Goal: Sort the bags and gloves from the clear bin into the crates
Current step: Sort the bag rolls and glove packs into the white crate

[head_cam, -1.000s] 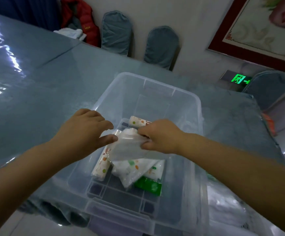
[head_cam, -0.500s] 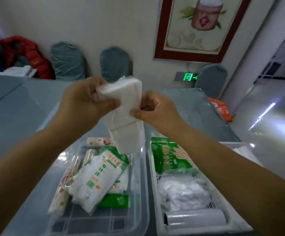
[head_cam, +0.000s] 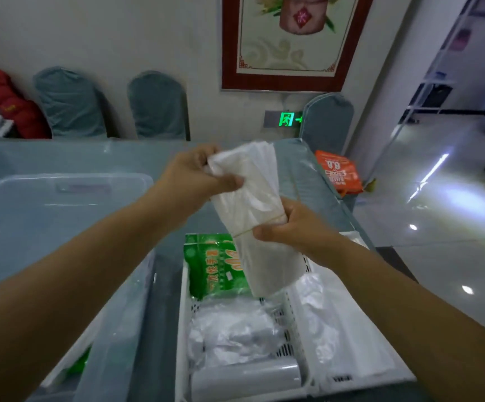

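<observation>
two hands — left hand (head_cam: 195,175) and right hand (head_cam: 290,227) — at mid frame, sharing one bundle of clear bags (head_cam: 253,210). one clear bin (head_cam: 61,192) at left. two white crates at lower right — near crate (head_cam: 183,329) and far crate (head_cam: 380,358). one green packet (head_cam: 212,265), one roll (head_cam: 247,378), one crumpled plastic heap (head_cam: 232,332). three covered chairs along the top, one framed picture (head_cam: 287,42), one exit sign (head_cam: 287,118).

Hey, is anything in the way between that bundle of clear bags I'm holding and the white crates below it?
Nothing visible blocks it. Both the left hand and the right hand hold the bag bundle in the air above the white crates, which are open on top. A green packet and crumpled plastic already lie inside.
</observation>
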The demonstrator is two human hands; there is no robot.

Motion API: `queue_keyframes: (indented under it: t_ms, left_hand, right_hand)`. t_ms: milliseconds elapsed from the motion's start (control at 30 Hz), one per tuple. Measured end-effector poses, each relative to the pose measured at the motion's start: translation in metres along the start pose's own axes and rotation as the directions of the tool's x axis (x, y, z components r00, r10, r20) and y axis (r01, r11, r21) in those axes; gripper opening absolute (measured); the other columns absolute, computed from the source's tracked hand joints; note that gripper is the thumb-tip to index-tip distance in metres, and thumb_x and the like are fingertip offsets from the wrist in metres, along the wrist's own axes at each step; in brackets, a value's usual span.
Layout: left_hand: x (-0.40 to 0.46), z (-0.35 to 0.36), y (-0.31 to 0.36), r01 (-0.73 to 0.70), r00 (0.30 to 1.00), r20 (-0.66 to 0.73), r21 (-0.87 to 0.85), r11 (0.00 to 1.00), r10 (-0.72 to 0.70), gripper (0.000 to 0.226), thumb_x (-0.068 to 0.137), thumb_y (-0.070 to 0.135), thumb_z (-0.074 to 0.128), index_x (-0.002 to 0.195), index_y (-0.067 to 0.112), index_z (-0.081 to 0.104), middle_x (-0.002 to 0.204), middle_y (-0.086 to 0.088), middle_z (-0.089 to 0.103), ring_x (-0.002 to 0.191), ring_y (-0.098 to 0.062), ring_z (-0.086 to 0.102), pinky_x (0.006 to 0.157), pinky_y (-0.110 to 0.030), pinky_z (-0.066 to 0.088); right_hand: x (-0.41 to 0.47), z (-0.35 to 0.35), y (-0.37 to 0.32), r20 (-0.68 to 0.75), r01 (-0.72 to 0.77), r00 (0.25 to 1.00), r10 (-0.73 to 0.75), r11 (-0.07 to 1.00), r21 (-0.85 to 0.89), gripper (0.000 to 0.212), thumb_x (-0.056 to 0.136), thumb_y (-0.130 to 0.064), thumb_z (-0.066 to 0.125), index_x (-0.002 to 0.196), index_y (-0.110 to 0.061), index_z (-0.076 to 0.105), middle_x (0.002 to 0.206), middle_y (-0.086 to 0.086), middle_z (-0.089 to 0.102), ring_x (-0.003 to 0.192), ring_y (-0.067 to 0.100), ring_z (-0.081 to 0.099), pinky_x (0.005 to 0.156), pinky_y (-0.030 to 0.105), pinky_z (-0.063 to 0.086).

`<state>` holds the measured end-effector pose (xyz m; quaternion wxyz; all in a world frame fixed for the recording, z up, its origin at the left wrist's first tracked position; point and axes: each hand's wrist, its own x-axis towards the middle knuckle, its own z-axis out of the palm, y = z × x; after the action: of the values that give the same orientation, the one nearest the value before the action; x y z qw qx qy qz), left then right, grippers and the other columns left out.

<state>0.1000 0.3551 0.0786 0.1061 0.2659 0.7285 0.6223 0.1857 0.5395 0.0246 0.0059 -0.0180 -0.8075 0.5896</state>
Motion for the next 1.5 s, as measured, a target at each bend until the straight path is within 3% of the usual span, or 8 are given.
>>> queue_keyframes:
  t_ms: [200, 333, 467, 600, 733, 833, 1133, 1500]
  left_hand:
    - [0.038, 0.092, -0.046, 0.191, 0.980, 0.091, -0.198, 0.961, -0.175, 0.023, 0.072, -0.002, 0.071, 0.071, 0.017, 0.058, 0.056, 0.007, 0.068, 0.055, -0.007, 0.065, 0.049, -0.019, 0.053]
    - [0.054, 0.147, -0.084, 0.295, 0.954, 0.123, -0.238, 0.926, -0.272, 0.023, 0.074, 0.003, 0.072, 0.085, 0.016, 0.057, 0.075, -0.002, 0.068, 0.061, -0.010, 0.067, 0.051, -0.025, 0.056]
    - [0.044, 0.198, -0.137, 0.355, 0.926, 0.104, 0.086, 0.931, -0.363, 0.057, 0.078, 0.016, 0.071, 0.126, 0.008, 0.041, 0.107, -0.008, 0.056, 0.085, -0.017, 0.060, 0.072, -0.029, 0.052]
    - [0.006, 0.237, -0.181, -0.195, 0.810, 0.542, 0.611, 0.767, -0.225, 0.040, 0.081, 0.021, 0.064, 0.119, 0.021, 0.052, 0.117, -0.002, 0.058, 0.101, -0.017, 0.056, 0.083, -0.028, 0.044]
    - [-0.012, 0.280, -0.200, -0.743, 0.464, 0.874, 0.473, 0.473, -0.146, 0.037, 0.082, 0.005, 0.051, 0.118, 0.014, 0.053, 0.119, -0.008, 0.055, 0.108, -0.027, 0.049, 0.090, -0.039, 0.041]
    - [-0.012, 0.295, -0.209, -0.878, 0.348, 0.928, 0.372, 0.301, -0.133, 0.039, 0.078, 0.007, 0.058, 0.116, 0.012, 0.051, 0.120, -0.008, 0.053, 0.110, -0.028, 0.047, 0.099, -0.041, 0.037]
    - [-0.001, 0.298, -0.194, -0.935, 0.279, 0.953, 0.298, 0.195, -0.117, 0.016, 0.079, 0.010, 0.060, 0.094, 0.013, 0.063, 0.106, -0.007, 0.056, 0.102, -0.027, 0.046, 0.094, -0.037, 0.037]
    - [-0.026, 0.243, -0.186, -0.843, 0.450, 0.893, 0.432, 0.320, -0.017, 0.023, 0.055, 0.019, 0.071, 0.074, 0.030, 0.066, 0.076, 0.013, 0.067, 0.079, -0.009, 0.063, 0.099, -0.030, 0.045]
  right_hand:
    - [-0.024, -0.060, 0.065, 0.014, -0.188, 0.982, 0.190, 0.954, 0.234, 0.043, 0.070, -0.019, 0.075, 0.110, -0.016, 0.063, 0.103, 0.010, 0.070, 0.095, 0.029, 0.067, 0.082, 0.041, 0.056]
    - [-0.035, -0.098, 0.105, -0.019, -0.292, 0.953, 0.303, 0.931, 0.219, 0.036, 0.076, -0.010, 0.073, 0.110, -0.016, 0.062, 0.099, 0.007, 0.072, 0.091, 0.024, 0.069, 0.074, 0.033, 0.057]
    - [-0.056, -0.132, 0.140, -0.208, -0.402, 0.881, 0.426, 0.903, 0.150, 0.028, 0.078, -0.012, 0.072, 0.101, -0.024, 0.062, 0.093, -0.001, 0.070, 0.084, 0.016, 0.069, 0.071, 0.028, 0.056]
    - [-0.080, -0.163, 0.163, -0.484, -0.405, 0.748, 0.454, 0.890, 0.209, 0.023, 0.079, -0.014, 0.070, 0.085, -0.032, 0.056, 0.084, -0.012, 0.062, 0.072, 0.004, 0.061, 0.055, 0.018, 0.044]
    - [-0.098, -0.174, 0.177, -0.568, -0.409, 0.687, 0.453, 0.887, 0.214, 0.028, 0.081, -0.012, 0.067, 0.095, -0.031, 0.053, 0.086, -0.014, 0.060, 0.077, 0.003, 0.059, 0.056, 0.017, 0.042]
    - [-0.107, -0.171, 0.185, -0.585, -0.410, 0.682, 0.440, 0.892, 0.193, 0.027, 0.081, -0.011, 0.065, 0.091, -0.033, 0.054, 0.087, -0.013, 0.061, 0.077, 0.002, 0.059, 0.059, 0.015, 0.042]
    - [-0.118, -0.145, 0.200, -0.603, -0.512, 0.675, 0.424, 0.858, 0.030, 0.015, 0.078, -0.020, 0.065, 0.077, -0.033, 0.056, 0.075, -0.014, 0.062, 0.068, 0.002, 0.060, 0.054, 0.016, 0.041]
    - [-0.102, -0.072, 0.216, -0.439, -0.580, 0.774, 0.457, 0.789, -0.202, 0.013, 0.080, -0.025, 0.058, 0.093, -0.021, 0.056, 0.080, -0.004, 0.064, 0.070, 0.012, 0.060, 0.064, 0.030, 0.050]
